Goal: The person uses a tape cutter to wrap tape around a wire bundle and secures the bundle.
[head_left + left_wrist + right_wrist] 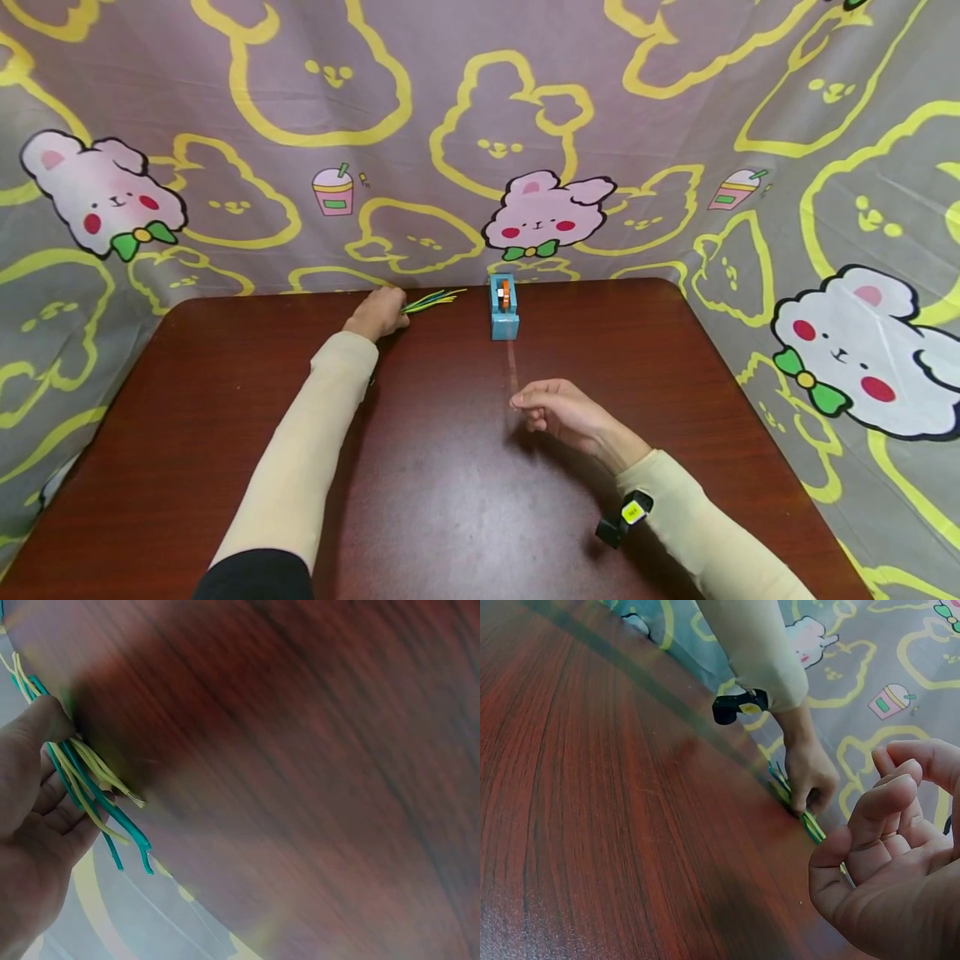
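Near the far edge of the table, my left hand [377,313] grips a bundle of thin yellow and green wires [433,302]. In the left wrist view, the thumb presses the wires [88,776] against the fingers, and their uneven ends stick out on both sides. A blue tape dispenser [505,327] with an orange-cored roll [506,293] stands right of the wires. From it a clear strip of tape [512,367] runs toward me. My right hand [566,414] pinches the strip's free end between thumb and finger, above the tabletop. The right wrist view shows curled right fingers [889,799].
The dark reddish wooden table [420,500] ends against a grey cloth [420,167] printed with yellow outlines and white rabbits, which hangs at the back and sides. A black wrist camera [630,512] is strapped over the right sleeve.
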### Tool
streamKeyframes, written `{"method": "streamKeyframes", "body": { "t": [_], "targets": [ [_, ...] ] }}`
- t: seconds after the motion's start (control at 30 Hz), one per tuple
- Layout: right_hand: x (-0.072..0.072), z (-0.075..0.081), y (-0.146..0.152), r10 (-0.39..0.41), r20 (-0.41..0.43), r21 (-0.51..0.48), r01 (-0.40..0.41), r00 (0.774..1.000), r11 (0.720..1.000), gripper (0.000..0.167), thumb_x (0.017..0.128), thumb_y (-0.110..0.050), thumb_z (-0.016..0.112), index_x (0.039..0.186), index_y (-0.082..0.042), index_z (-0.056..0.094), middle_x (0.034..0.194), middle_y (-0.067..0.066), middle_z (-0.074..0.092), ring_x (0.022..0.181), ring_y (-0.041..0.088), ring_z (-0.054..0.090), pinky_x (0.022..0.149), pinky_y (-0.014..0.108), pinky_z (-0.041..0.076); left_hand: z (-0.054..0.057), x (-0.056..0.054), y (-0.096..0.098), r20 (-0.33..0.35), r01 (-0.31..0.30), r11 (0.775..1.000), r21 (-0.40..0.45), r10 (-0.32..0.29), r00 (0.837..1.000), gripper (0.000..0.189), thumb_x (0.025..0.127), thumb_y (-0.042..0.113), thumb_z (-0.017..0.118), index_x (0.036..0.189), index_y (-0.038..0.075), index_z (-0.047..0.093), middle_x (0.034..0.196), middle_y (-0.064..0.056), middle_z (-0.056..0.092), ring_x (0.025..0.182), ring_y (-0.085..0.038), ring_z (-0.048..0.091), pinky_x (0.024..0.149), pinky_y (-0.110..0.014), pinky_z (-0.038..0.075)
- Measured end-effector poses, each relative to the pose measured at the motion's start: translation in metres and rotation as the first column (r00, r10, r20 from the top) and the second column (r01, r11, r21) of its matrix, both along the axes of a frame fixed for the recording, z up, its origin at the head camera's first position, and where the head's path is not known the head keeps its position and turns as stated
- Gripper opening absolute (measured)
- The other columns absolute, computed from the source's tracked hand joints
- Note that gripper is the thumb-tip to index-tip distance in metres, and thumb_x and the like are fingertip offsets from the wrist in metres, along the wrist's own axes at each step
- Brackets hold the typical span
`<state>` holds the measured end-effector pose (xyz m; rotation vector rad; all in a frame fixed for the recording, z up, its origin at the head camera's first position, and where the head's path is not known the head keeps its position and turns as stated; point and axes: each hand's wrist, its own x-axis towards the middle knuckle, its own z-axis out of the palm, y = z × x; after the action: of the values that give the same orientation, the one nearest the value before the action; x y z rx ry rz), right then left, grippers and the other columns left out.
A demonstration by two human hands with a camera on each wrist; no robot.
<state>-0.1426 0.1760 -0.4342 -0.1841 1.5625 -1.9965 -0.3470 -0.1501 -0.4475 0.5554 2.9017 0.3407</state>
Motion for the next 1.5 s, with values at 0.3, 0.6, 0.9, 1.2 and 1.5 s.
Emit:
{"method": "streamKeyframes", "body": {
  "t": [0.3, 0.6, 0.9, 1.2, 1.5],
  "targets": [
    [0.001, 0.001, -0.001, -0.004, 0.014, -0.002, 0.004, 1.000, 1.000, 0.021, 0.098, -0.004, 0.059, 0.087, -0.011, 0.076, 0.068, -0.004, 0.057, 0.058, 0.005, 0.047, 0.063, 0.022, 0.045, 0.001, 0.002, 0.003, -0.017, 0.019, 0.997, -0.079, -0.020, 1.000, 0.016, 0.091, 0.011, 0.069, 0.083, 0.001, 0.060, 0.084, -0.013, 0.063, 0.082, -0.032, 0.062, 0.080, -0.047, 0.050],
    [0.002, -0.001, -0.001, -0.016, 0.030, -0.005, 0.016, 0.999, 1.000, 0.017, 0.097, -0.004, 0.061, 0.089, -0.008, 0.075, 0.069, -0.004, 0.057, 0.058, 0.004, 0.047, 0.063, 0.022, 0.045, -0.002, 0.005, 0.002, -0.029, 0.016, 0.998, -0.064, -0.017, 0.999, 0.015, 0.092, 0.010, 0.067, 0.083, 0.001, 0.059, 0.085, -0.015, 0.063, 0.082, -0.033, 0.062, 0.080, -0.047, 0.050],
    [0.002, 0.000, -0.002, -0.019, 0.038, -0.003, 0.019, 0.999, 1.000, 0.015, 0.096, -0.004, 0.062, 0.088, -0.008, 0.074, 0.070, -0.004, 0.059, 0.060, 0.005, 0.048, 0.063, 0.021, 0.044, 0.001, 0.012, 0.000, -0.085, 0.020, 0.992, -0.125, -0.030, 0.996, 0.020, 0.095, 0.015, 0.066, 0.080, 0.005, 0.056, 0.083, -0.010, 0.062, 0.086, -0.034, 0.064, 0.082, -0.052, 0.050],
    [0.002, 0.001, -0.002, -0.036, 0.042, -0.016, 0.036, 0.998, 0.999, 0.019, 0.097, 0.000, 0.059, 0.088, -0.007, 0.075, 0.069, -0.004, 0.058, 0.058, 0.004, 0.046, 0.061, 0.021, 0.043, 0.011, 0.013, 0.000, -0.069, 0.031, 0.993, -0.110, -0.039, 0.997, 0.020, 0.099, 0.016, 0.061, 0.084, 0.006, 0.054, 0.076, -0.008, 0.056, 0.072, -0.027, 0.055, 0.071, -0.044, 0.046],
    [0.002, 0.002, -0.004, -0.030, 0.043, -0.017, 0.030, 0.999, 0.999, 0.021, 0.097, 0.000, 0.059, 0.087, -0.008, 0.075, 0.068, -0.005, 0.058, 0.057, 0.004, 0.047, 0.061, 0.021, 0.044, 0.010, 0.021, -0.008, 0.002, 0.005, 1.000, -0.004, -0.005, 1.000, 0.022, 0.104, 0.013, 0.055, 0.088, 0.004, 0.066, 0.077, -0.009, 0.060, 0.070, -0.024, 0.054, 0.069, -0.041, 0.043]
  ]
}}
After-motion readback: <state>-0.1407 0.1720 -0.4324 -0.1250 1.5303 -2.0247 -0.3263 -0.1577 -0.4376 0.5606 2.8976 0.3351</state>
